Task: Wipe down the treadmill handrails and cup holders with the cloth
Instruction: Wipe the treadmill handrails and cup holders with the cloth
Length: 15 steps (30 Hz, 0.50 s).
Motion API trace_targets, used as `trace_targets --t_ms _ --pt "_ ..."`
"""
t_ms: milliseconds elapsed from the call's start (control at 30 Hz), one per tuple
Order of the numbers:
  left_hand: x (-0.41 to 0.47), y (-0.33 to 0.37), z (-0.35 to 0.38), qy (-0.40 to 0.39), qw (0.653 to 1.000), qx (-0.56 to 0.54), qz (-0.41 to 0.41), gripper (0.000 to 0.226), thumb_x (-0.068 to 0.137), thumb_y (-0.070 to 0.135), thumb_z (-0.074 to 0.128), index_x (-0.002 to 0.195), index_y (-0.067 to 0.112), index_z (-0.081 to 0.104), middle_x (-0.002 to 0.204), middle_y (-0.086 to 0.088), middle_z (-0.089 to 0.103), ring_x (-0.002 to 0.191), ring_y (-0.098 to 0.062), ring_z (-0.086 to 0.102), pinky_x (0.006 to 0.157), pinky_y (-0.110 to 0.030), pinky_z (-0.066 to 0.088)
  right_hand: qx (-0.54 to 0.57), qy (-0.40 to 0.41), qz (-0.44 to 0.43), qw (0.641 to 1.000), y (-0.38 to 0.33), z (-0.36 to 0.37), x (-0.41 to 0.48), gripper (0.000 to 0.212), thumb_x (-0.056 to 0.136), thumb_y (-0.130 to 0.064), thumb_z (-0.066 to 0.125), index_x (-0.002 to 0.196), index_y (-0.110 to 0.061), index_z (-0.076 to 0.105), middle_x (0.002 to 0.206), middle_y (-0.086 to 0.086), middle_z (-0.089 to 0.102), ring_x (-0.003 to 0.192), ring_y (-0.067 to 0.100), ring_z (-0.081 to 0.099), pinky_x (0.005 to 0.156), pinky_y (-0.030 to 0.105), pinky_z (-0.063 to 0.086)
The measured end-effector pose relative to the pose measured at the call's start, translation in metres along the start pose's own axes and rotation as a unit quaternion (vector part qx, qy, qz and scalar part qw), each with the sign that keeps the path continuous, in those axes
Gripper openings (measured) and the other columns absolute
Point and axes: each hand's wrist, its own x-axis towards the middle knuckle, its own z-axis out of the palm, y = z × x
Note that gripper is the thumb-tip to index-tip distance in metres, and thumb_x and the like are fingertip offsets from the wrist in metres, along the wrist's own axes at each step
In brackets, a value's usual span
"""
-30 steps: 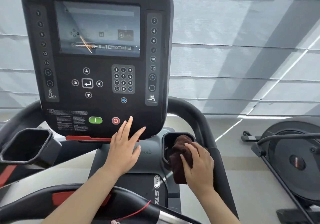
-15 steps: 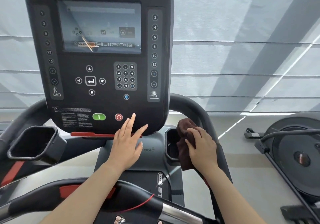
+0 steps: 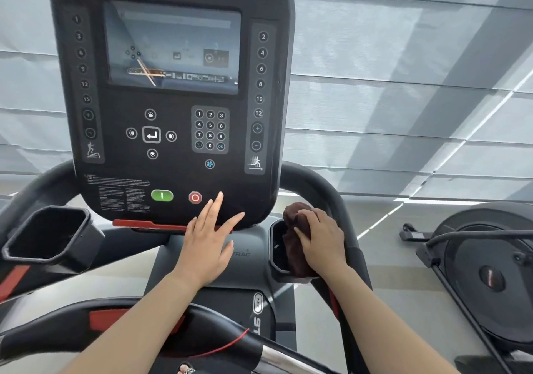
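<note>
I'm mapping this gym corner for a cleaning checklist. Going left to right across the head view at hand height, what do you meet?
Left cup holder → left hand, flat on the console's lower edge → right cup holder → brown cloth under the right hand → neighbouring machine's flywheel.

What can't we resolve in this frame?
- Right cup holder interior: head view, covered by the cloth and right hand.
- Warning text on the console: too small to read.
- Screen: washed out by reflections.
- Exercise machine at right: cut off by the frame edge.
</note>
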Motion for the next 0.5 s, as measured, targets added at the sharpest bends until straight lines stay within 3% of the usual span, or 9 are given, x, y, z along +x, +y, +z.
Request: trace_targets --t_ms 200,300,400,500 --pt "0.002 0.001 0.001 0.003 1.0 0.003 0.001 0.062 0.084 0.025 0.053 0.137 0.044 0.028 0.157 0.0 -0.006 0.144 -0.02 -0.001 0.108 -0.047 0.024 -0.002 -0.006 -0.044 0.999 -0.006 0.005 0.007 0.026 0.09 -0.035 0.054 0.116 -0.032 0.053 0.127 -0.006 0.053 0.117 0.024 0.045 0.097 0.043 0.031" --pt "-0.001 0.001 0.001 0.001 1.0 -0.002 0.004 0.062 0.084 0.025 0.053 0.137 0.044 0.028 0.157 0.002 -0.007 0.144 -0.02 -0.001 0.109 -0.048 0.025 0.017 -0.031 -0.02 0.999 -0.007 0.002 0.023 0.026 0.09 -0.038 0.052 0.116 -0.033 0.052 0.123 -0.004 0.055 0.112 0.025 0.048 0.096 0.045 0.035" --pt "-0.002 -0.002 -0.002 -0.006 1.0 0.005 0.006 0.062 0.084 0.025 0.052 0.138 0.043 0.027 0.155 0.005 -0.014 0.144 -0.019 -0.003 0.111 -0.048 0.025 0.024 -0.043 0.002 0.999 -0.01 0.0 0.027 0.028 0.091 -0.039 0.051 0.118 -0.032 0.05 0.123 -0.003 0.054 0.112 0.026 0.049 0.096 0.048 0.037" --pt "0.0 -0.005 -0.006 -0.026 0.999 0.03 0.016 0.063 0.086 0.028 0.049 0.14 0.044 0.021 0.152 0.005 -0.022 0.143 -0.019 -0.008 0.113 -0.046 0.022 0.038 -0.025 -0.043 0.998 -0.018 -0.002 0.013 0.026 0.091 -0.037 0.052 0.116 -0.034 0.051 0.122 -0.007 0.054 0.113 0.022 0.047 0.099 0.046 0.032"
